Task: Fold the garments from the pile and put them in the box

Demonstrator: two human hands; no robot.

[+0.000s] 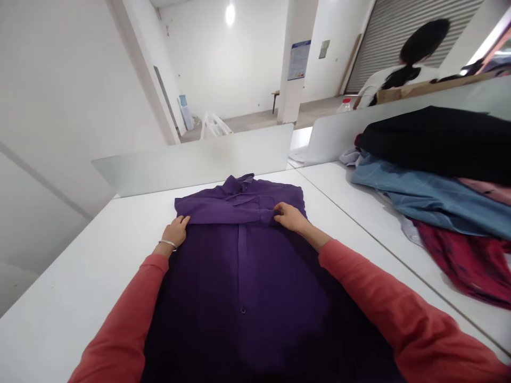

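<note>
A purple button-up shirt [263, 276] lies front up on the white table [80, 255], its collar at the far end. One sleeve [223, 211] is laid across the chest from left to right. At the left end of that sleeve, my left hand [175, 231] pinches the fabric at the shirt's edge. My right hand [290, 217] has its thumb and fingers closed on the cuff near the shirt's right side. A lone button [243, 309] shows low on the placket.
Folded clothes are heaped at the right, with a black garment [435, 141] on top, blue denim [431, 197] and dark red cloth [467, 260] below. A low frosted panel [207, 165] borders the table's far edge. Beyond it, a person [403, 69] faces away.
</note>
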